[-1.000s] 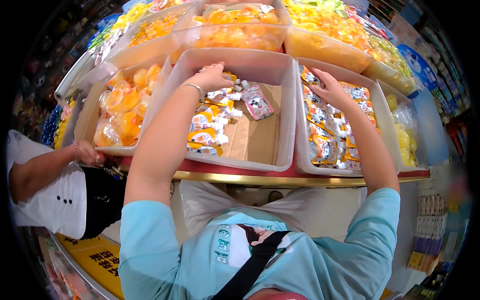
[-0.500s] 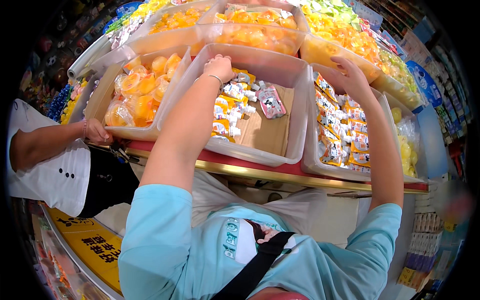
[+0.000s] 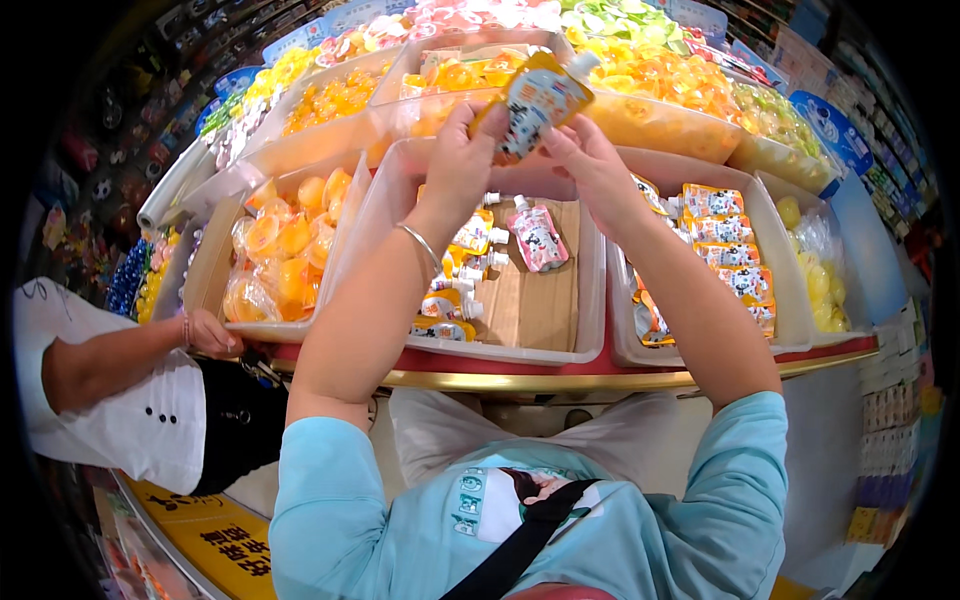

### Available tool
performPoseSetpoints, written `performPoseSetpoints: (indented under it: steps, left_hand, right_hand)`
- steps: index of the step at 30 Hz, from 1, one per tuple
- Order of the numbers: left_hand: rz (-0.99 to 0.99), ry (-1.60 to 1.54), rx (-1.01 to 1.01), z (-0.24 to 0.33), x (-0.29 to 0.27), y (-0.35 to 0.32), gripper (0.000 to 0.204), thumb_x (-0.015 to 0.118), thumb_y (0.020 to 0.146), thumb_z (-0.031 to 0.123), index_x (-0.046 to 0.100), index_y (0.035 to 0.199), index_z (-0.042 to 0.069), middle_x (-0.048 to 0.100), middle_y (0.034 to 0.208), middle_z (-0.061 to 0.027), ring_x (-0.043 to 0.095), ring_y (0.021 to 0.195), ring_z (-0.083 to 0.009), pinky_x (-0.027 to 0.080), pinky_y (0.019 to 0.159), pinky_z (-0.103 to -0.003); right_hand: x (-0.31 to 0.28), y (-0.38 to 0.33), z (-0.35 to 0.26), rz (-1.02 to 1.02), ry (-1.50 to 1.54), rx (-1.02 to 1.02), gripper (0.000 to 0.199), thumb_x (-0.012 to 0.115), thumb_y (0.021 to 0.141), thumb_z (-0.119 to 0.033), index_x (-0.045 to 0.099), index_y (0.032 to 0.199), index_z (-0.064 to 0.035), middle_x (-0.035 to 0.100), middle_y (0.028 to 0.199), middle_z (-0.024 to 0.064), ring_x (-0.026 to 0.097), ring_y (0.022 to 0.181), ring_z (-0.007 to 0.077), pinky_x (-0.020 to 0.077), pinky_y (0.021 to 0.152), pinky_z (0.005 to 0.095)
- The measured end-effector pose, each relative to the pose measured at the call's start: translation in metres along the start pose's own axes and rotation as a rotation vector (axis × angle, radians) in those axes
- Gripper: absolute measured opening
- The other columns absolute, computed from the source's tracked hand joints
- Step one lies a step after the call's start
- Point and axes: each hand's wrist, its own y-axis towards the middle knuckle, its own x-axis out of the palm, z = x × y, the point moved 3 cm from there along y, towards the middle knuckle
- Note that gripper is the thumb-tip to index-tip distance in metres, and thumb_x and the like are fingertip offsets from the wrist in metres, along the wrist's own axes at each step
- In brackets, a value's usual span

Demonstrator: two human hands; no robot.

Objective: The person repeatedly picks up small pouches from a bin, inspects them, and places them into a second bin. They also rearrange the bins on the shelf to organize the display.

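Observation:
Both my hands hold one orange-and-white spouted pouch [image 3: 543,105], raised and tilted above the back of the middle bin, its white cap toward the upper right. My left hand [image 3: 462,165] grips its left edge. At its lower right corner, the fingers of my right hand [image 3: 596,172] pinch it. Below, the clear plastic middle bin [image 3: 590,335] has a column of similar orange pouches [image 3: 447,305] along its left side, partly behind my left forearm. A pink pouch [image 3: 539,238] lies apart on the bin's cardboard base [image 3: 525,310].
A right-hand bin [image 3: 795,290] holds more orange pouches in columns. To the left stands a bin of orange jelly cups [image 3: 285,250]. Raised bins of yellow sweets [image 3: 650,70] line the back. A gold-edged counter [image 3: 500,381] runs in front. Another person's hand [image 3: 212,333] rests near the left bin.
My left hand has come up out of the middle bin. My right hand has moved left from over the right bin. Both now hold the raised orange pouch.

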Motion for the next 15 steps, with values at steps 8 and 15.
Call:
performPoseSetpoints:
  steps: [8,15]
  left_hand:
    - [-0.162,-0.247,0.067,0.011,0.018,-0.009,0.032,0.057,0.081,0.022,0.044,0.102,0.001,0.054,0.098,-0.0082,0.052,0.09,-0.0105,0.044,0.076,-0.022]
    - [-0.09,-0.373,0.097,0.02,0.019,-0.017,0.031,0.062,0.077,0.013,0.045,0.1,0.002,0.056,0.091,-0.0075,0.056,0.08,-0.01,0.048,0.068,-0.021]
  right_hand:
    - [-0.002,-0.007,0.005,-0.038,0.036,0.012,0.026,0.048,0.086,-0.015,0.044,0.108,-0.0017,0.055,0.096,0.0043,0.053,0.085,0.009,0.0442,0.074,0.025]
    - [0.019,-0.021,0.005,-0.126,0.066,0.044,0.028,0.052,0.084,-0.017,0.043,0.108,-0.0046,0.054,0.095,0.0022,0.053,0.082,0.0091,0.0449,0.07,0.0237]
